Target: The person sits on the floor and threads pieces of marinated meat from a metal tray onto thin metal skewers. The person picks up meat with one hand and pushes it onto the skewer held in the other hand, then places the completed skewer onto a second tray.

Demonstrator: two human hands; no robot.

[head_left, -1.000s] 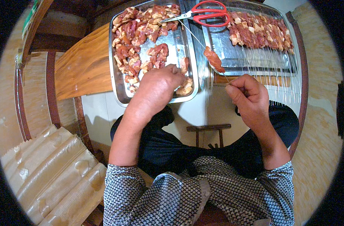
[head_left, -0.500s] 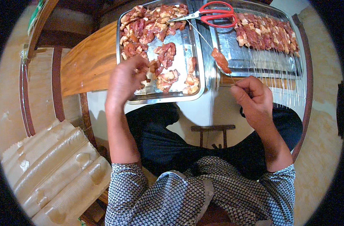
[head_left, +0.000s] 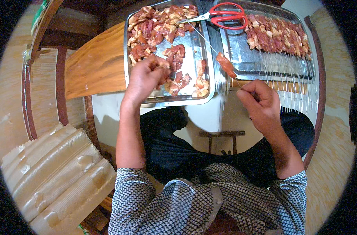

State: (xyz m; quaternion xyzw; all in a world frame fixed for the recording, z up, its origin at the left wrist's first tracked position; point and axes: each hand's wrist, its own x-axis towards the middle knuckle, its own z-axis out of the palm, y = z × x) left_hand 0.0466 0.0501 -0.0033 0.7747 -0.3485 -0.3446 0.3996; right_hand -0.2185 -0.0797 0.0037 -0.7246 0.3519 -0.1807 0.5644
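Skewer (head_left: 204, 38), 1 meat pc. (head_left: 226, 65) threaded, pinched in R hand (head_left: 260, 98), nr. R tray (head_left: 241, 51). L hand (head_left: 145, 78) curled at loose meat (head_left: 175, 55) in L tray (head_left: 192, 47); whether any gripped, can't be told. Green item (head_left: 39, 16), upper L: too blurred to read.

Loose meat (head_left: 159, 32) lies in the left tray (head_left: 192, 51), loaded skewers (head_left: 278, 35) in the right tray (head_left: 241, 49), scissors (head_left: 210, 16) across both.

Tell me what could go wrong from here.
The left hand might be pricked by the bare far end of the held skewer. The red-handled scissors, lying across the left tray and right tray, might get knocked. The right hand might snag the loaded skewers whose bare ends overhang the right tray.
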